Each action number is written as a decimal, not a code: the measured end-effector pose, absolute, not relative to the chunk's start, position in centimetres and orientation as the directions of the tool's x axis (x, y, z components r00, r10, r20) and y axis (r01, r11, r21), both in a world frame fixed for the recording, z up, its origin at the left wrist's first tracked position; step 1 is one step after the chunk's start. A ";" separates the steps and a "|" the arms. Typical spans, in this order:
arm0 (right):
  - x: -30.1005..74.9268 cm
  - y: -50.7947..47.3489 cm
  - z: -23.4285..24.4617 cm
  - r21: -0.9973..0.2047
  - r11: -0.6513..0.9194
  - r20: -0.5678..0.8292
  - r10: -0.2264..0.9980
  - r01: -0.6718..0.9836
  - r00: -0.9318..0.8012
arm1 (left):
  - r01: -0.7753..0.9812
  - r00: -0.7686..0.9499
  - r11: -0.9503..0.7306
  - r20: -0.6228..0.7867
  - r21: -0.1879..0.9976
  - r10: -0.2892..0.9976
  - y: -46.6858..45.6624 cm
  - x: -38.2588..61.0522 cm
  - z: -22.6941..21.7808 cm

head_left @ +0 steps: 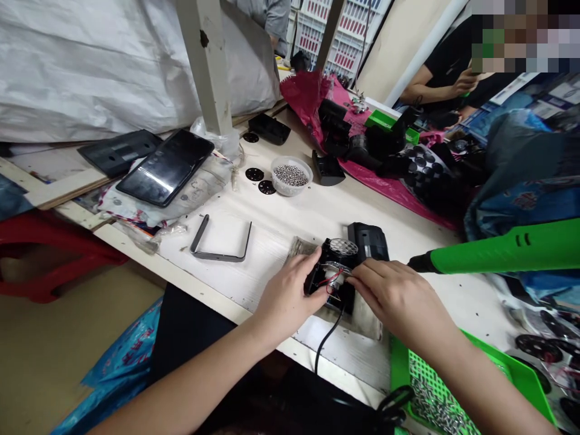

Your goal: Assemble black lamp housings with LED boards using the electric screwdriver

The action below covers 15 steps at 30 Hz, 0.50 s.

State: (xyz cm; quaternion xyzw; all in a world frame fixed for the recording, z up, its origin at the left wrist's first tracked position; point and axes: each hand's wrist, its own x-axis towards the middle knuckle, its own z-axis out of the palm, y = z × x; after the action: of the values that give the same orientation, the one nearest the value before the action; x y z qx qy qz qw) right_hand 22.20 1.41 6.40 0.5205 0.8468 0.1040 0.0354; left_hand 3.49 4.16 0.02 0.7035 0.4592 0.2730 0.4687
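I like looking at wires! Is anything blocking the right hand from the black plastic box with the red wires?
Nothing visible blocks it: the right hand already touches the black plastic box. The green tool with a black tip points toward the fingers but isn't between them.

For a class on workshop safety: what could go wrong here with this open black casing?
The red wire in the casing sits under the left hand and right hand, so it might pull loose. The green tool points toward the casing and could get knocked. The black cable hangs over the bench edge and could snag.
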 end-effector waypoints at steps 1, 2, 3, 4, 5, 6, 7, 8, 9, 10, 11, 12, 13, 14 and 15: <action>22.2 1.4 6.4 0.211 0.437 0.053 0.888 0.874 -0.457 | 0.393 0.433 -0.137 -0.051 0.909 0.900 4.2 3.5 0.0; 22.1 1.4 6.4 0.211 0.442 0.051 0.886 0.872 -0.461 | 0.396 0.436 -0.136 -0.055 0.908 0.898 4.2 3.5 0.1; 22.0 1.4 6.4 0.215 0.449 0.044 0.883 0.867 -0.468 | 0.397 0.438 -0.137 -0.056 0.908 0.897 4.3 3.5 0.1; 21.9 1.5 6.4 0.223 0.456 0.036 0.879 0.861 -0.475 | 0.397 0.438 -0.142 -0.051 0.907 0.897 4.3 3.6 0.1; 21.8 1.5 6.4 0.232 0.462 0.031 0.876 0.856 -0.481 | 0.398 0.437 -0.148 -0.045 0.906 0.898 4.3 3.6 0.1; 21.8 1.6 6.4 0.237 0.464 0.029 0.875 0.853 -0.484 | 0.396 0.435 -0.156 -0.036 0.905 0.900 4.3 3.6 0.1; 21.8 1.7 6.4 0.236 0.462 0.030 0.876 0.855 -0.481 | 0.393 0.432 -0.163 -0.026 0.905 0.901 4.3 3.7 0.0; 21.8 1.7 6.3 0.224 0.454 0.030 0.881 0.862 -0.472 | 0.389 0.431 -0.169 -0.017 0.906 0.902 4.3 3.7 0.0; 22.0 1.7 6.2 0.196 0.441 0.026 0.891 0.876 -0.454 | 0.385 0.430 -0.173 -0.011 0.907 0.903 4.3 3.6 -0.1; 22.2 1.7 6.2 0.150 0.426 0.010 0.902 0.892 -0.432 | 0.382 0.430 -0.173 -0.009 0.908 0.903 4.3 3.6 -0.2; 22.6 1.7 6.2 0.088 0.408 -0.011 0.913 0.909 -0.408 | 0.379 0.431 -0.173 -0.008 0.909 0.902 4.2 3.6 -0.2; 22.9 1.6 6.3 0.019 0.383 -0.028 0.924 0.924 -0.382 | 0.377 0.432 -0.174 -0.007 0.910 0.902 4.2 3.5 -0.3; 23.3 1.6 6.4 -0.046 0.350 -0.032 0.936 0.936 -0.352 | 0.377 0.433 -0.175 -0.007 0.909 0.901 4.1 3.5 -0.3; 23.7 1.5 6.6 -0.096 0.313 -0.022 0.948 0.945 -0.317 | 0.378 0.433 -0.175 -0.006 0.909 0.901 4.0 3.5 -0.3; 24.0 1.4 6.7 -0.125 0.279 0.000 0.960 0.952 -0.281 | 0.379 0.433 -0.175 -0.007 0.909 0.901 4.0 3.4 -0.3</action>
State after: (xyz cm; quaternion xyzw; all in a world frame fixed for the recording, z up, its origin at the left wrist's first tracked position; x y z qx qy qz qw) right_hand 24.05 1.35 6.73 0.5984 0.7988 -0.0501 -0.0375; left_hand 3.45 4.00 -0.31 0.7116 0.4496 0.2851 0.4585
